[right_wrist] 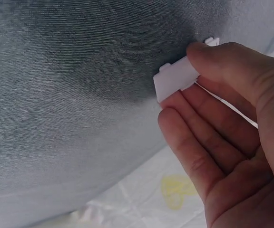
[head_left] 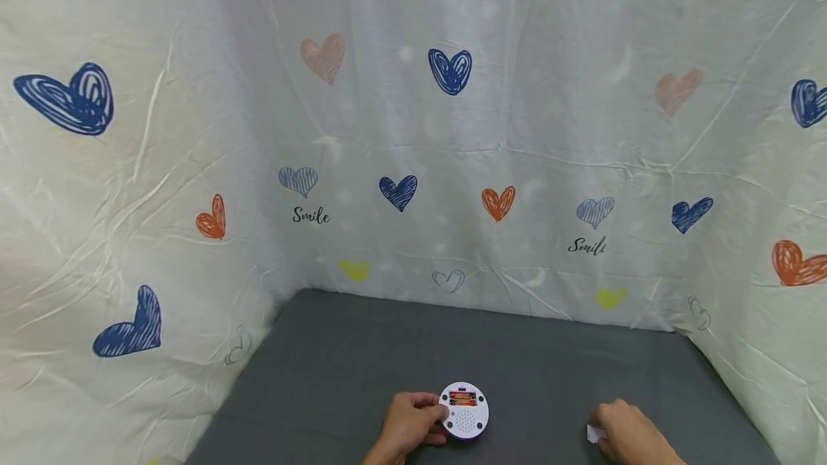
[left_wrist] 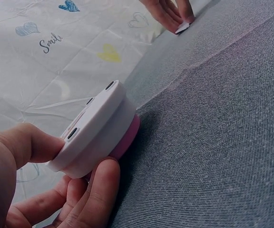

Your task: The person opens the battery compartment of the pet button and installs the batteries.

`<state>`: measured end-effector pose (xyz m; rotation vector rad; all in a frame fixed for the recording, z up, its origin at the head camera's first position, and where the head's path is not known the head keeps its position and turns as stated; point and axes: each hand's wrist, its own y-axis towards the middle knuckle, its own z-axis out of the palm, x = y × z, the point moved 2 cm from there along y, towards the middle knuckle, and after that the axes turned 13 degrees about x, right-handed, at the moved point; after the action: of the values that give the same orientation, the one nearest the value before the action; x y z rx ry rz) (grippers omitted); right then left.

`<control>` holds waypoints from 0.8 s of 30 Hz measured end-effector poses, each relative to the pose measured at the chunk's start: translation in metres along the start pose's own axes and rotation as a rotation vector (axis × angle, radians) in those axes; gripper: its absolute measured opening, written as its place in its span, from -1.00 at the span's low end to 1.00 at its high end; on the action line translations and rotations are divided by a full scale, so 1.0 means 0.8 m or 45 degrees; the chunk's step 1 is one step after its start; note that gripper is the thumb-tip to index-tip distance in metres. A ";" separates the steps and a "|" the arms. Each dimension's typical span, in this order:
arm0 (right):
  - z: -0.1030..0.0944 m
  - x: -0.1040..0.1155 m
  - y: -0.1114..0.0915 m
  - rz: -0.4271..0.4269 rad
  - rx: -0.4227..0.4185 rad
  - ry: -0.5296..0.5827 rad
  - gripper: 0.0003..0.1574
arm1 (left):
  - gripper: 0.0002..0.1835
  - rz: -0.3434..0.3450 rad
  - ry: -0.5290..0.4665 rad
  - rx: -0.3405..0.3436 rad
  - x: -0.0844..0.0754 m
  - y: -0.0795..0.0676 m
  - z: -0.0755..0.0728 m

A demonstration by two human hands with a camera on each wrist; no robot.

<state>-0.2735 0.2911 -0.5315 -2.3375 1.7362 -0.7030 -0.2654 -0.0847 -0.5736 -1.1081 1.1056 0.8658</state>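
My left hand (head_left: 408,423) grips the rim of a round white device (head_left: 465,422), thumb on top and fingers beneath. Its back faces up, showing two orange-and-black batteries (head_left: 462,399) side by side in an uncovered compartment, a patch of small holes and several dark pads near the edge. In the left wrist view the device (left_wrist: 96,128) is tilted, with a pink part on its lower side. Well off to the right, my right hand (head_left: 629,430) pinches a small white battery cover (right_wrist: 177,78) between thumb and fingers, close over the table; small tabs stick out from its edges.
Dark grey cloth covers the table (head_left: 388,350). A white curtain (head_left: 400,128) printed with hearts and "Smile" lettering hangs behind it and along both sides. A faint crease (left_wrist: 189,71) runs across the cloth.
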 end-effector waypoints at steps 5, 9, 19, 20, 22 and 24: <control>-0.010 0.007 0.002 -0.147 -0.090 -0.071 -0.65 | -0.69 -0.005 0.004 0.008 -0.002 -0.001 0.000; -0.028 0.025 0.008 -0.296 -0.205 -0.160 -0.62 | -0.68 -0.003 0.006 0.011 -0.002 0.000 0.000; -0.065 0.097 0.028 -0.482 -0.369 -0.283 -0.74 | -0.70 0.010 0.001 0.017 -0.003 0.000 -0.001; -0.067 0.105 0.031 -0.493 -0.371 -0.278 -0.76 | -0.71 0.011 0.003 0.017 -0.003 0.000 -0.001; -0.069 0.119 0.036 -0.515 -0.384 -0.293 -0.81 | -0.70 0.010 0.009 0.015 -0.002 0.000 -0.001; -0.070 0.132 0.041 -0.518 -0.387 -0.313 -0.85 | -0.69 0.006 0.015 0.008 -0.001 0.000 -0.001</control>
<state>-0.3034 0.1906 -0.4651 -2.8795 1.3563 -0.1868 -0.2657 -0.0859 -0.5731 -1.1072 1.1200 0.8599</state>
